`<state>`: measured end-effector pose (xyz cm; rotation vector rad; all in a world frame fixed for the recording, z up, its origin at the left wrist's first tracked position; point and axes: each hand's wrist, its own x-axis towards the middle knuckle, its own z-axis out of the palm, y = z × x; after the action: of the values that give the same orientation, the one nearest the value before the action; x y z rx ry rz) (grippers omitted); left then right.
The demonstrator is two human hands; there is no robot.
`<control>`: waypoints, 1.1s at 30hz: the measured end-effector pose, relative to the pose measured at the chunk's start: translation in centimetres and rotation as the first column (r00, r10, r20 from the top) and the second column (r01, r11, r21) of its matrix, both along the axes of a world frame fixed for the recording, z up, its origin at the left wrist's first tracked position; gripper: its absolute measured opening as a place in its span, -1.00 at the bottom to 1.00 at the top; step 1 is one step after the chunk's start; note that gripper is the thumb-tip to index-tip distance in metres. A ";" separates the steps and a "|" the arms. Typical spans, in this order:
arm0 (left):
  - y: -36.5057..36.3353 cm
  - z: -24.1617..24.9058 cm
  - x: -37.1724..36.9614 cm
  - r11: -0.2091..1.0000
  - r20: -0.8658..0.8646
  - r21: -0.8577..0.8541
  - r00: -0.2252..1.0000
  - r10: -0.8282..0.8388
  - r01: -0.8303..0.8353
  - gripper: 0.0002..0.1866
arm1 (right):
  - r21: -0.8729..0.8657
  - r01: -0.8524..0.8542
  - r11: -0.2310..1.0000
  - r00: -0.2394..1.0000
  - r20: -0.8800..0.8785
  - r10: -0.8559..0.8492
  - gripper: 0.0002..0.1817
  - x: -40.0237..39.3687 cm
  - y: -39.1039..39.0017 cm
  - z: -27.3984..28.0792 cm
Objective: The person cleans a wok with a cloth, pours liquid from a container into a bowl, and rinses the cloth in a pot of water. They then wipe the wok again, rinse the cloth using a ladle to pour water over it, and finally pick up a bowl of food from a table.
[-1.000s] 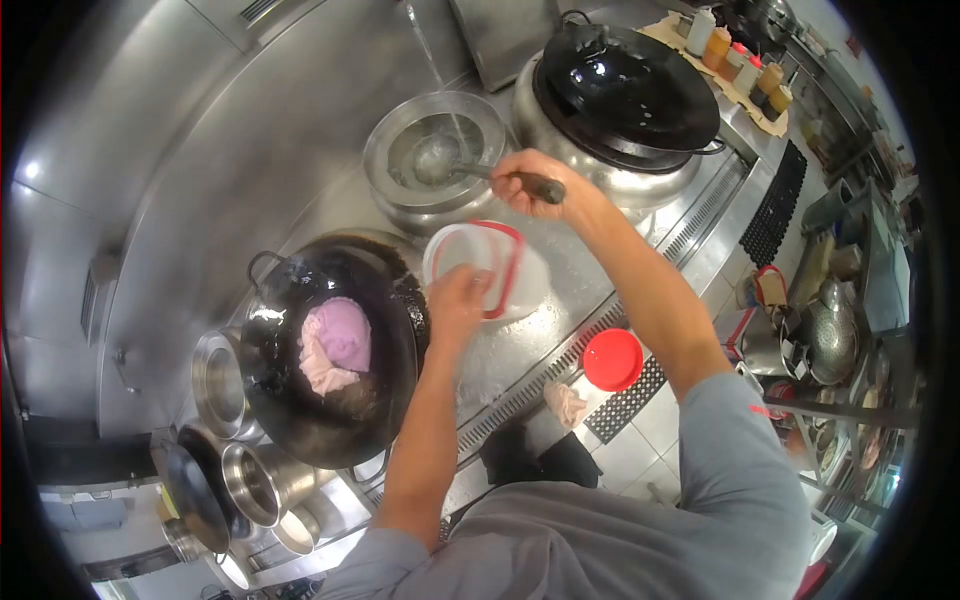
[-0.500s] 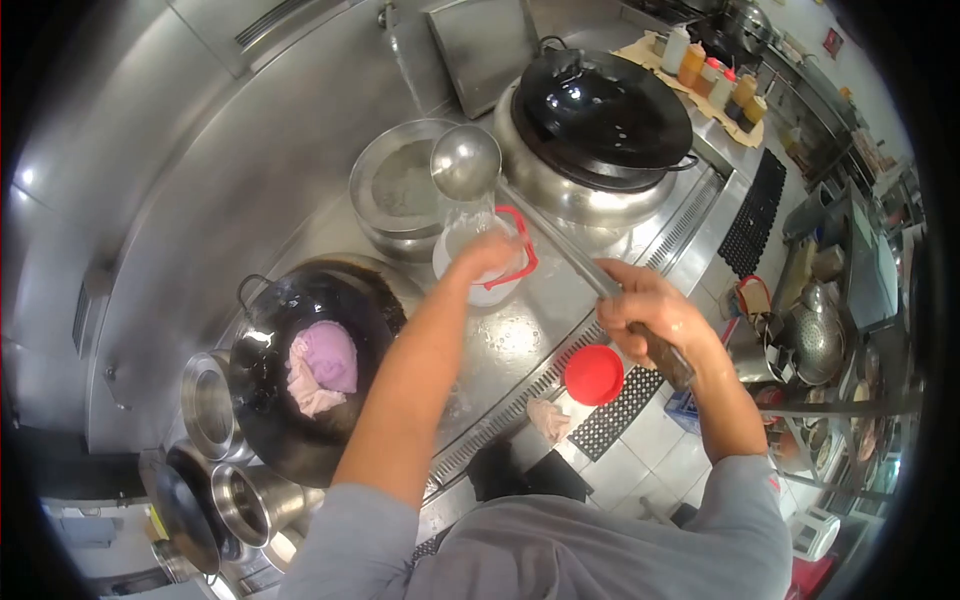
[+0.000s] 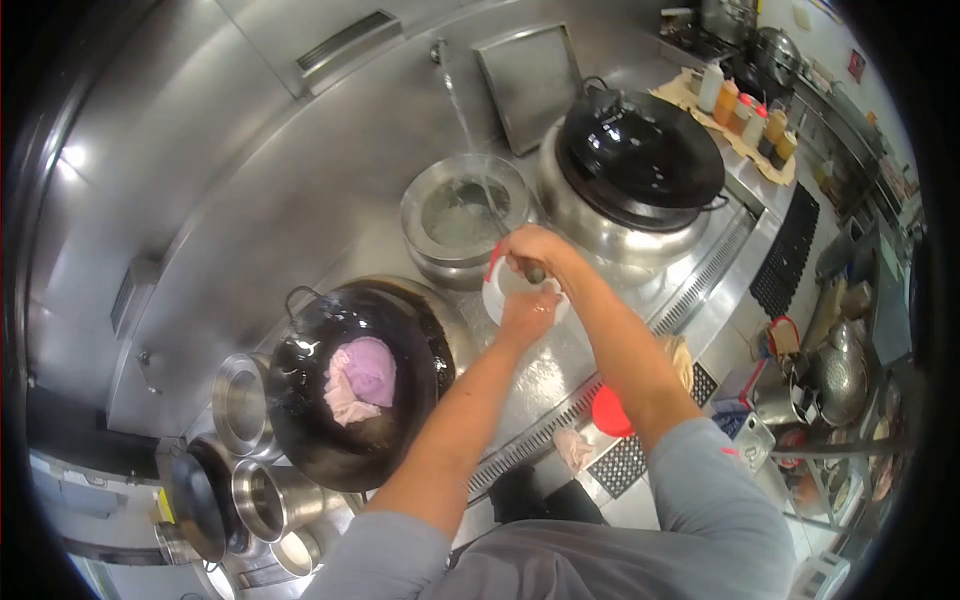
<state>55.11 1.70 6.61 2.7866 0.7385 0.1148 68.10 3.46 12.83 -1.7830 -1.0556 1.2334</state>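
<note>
My left hand (image 3: 530,312) is closed at the near side of a white tub (image 3: 494,300) with a red handle (image 3: 494,262); its fingertips are partly hidden. Just above it, my right hand (image 3: 537,250) grips a ladle by its handle (image 3: 534,272). The ladle's shaft runs away toward a steel pot (image 3: 413,225) of water, and its bowl cannot be made out. A stream from the spout (image 3: 438,50) falls into that pot. Left of my arms, a black wok (image 3: 300,420) holds a purple cloth (image 3: 368,370) bunched with a pink cloth (image 3: 347,402).
A second black wok (image 3: 640,140) rests on a steel ring at the back right. Sauce bottles (image 3: 726,100) stand beyond it. A red lid (image 3: 611,412) and a crumpled cloth (image 3: 573,448) lie at the front edge. Steel pots (image 3: 285,500) sit at lower left.
My right hand has swung forward and left, taking the ladle from above the tub toward the pot. The tub's red handle has shifted from its right side to its left. The view has turned.
</note>
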 end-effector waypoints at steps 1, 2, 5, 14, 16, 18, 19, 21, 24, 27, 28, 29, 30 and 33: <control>0.2 0.3 0.0 1.000 -0.032 0.023 0.999 -0.009 0.010 -0.70 | 0.094 0.161 0.983 0.672 -0.739 -0.039 -0.90 0.7 2.0 -2.6; 0.4 0.3 0.0 0.999 -0.065 0.039 0.998 -0.018 0.020 -0.71 | 0.057 0.211 0.976 0.137 -0.990 0.028 -0.81 0.2 2.0 -3.6; 1.0 -1.3 0.2 0.998 0.045 0.056 0.999 0.018 -0.020 -0.76 | -0.204 0.138 0.969 -0.092 -0.977 -0.193 -0.83 -1.2 -2.4 0.1; 8.0 -3.7 4.2 0.901 -0.160 -0.431 0.978 -0.132 0.051 -0.55 | -0.011 0.348 0.937 0.489 -0.851 -0.192 -0.54 -3.0 -19.2 11.4; 6.6 1.6 1.9 0.951 -0.377 -0.241 0.885 -0.275 0.193 -0.50 | 0.024 0.315 0.949 0.674 -0.709 -0.206 -0.43 -3.0 -21.9 13.7; 6.7 0.9 1.7 0.935 -0.263 -0.301 0.927 -0.268 0.185 -0.49 | 0.006 0.249 0.968 0.816 -0.540 -0.207 -0.30 -3.0 -23.9 14.7; 6.8 0.8 1.7 0.927 -0.199 -0.330 0.947 -0.252 0.177 -0.49 | 0.009 0.232 0.973 0.871 -0.446 -0.203 -0.28 -3.2 -24.3 14.5; 6.3 1.6 3.1 0.933 -0.167 -0.290 0.949 -0.269 0.213 -0.47 | 0.015 0.186 0.982 0.955 -0.236 -0.177 -0.23 -3.5 -24.7 14.0; 5.5 1.7 3.7 0.968 -0.065 -0.203 0.985 -0.161 0.145 -0.50 | 0.039 0.080 0.996 0.969 0.233 -0.087 -0.25 -3.6 -22.3 12.9; 3.9 1.2 1.3 0.979 -0.181 -0.105 0.964 -0.194 0.178 -0.56 | 0.421 -0.123 0.899 0.774 0.607 -0.178 -0.28 -0.8 -16.3 4.8; 3.4 1.1 0.0 0.973 -0.266 -0.078 0.936 -0.230 0.217 -0.58 | 0.249 -0.058 0.967 0.812 0.576 -0.099 -0.32 -0.5 -13.6 5.3; 2.8 1.1 -0.6 0.986 -0.246 -0.085 0.956 -0.162 0.145 -0.62 | 0.059 -0.014 0.998 0.848 0.529 -0.020 -0.35 -0.5 -10.3 6.2; 2.3 1.3 -0.5 0.994 -0.219 -0.086 0.971 -0.092 0.075 -0.66 | -0.034 -0.011 0.999 0.861 0.507 0.026 -0.46 0.0 -6.7 5.5; 2.8 -1.0 0.0 0.996 -0.162 0.016 0.983 -0.087 0.091 -0.71 | -0.020 0.130 0.991 0.803 -0.584 -0.117 -0.71 0.9 -0.3 -1.3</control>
<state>55.10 4.50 5.63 2.8713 0.6503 -0.1210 68.98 3.16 11.54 -1.2847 -0.5762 1.5409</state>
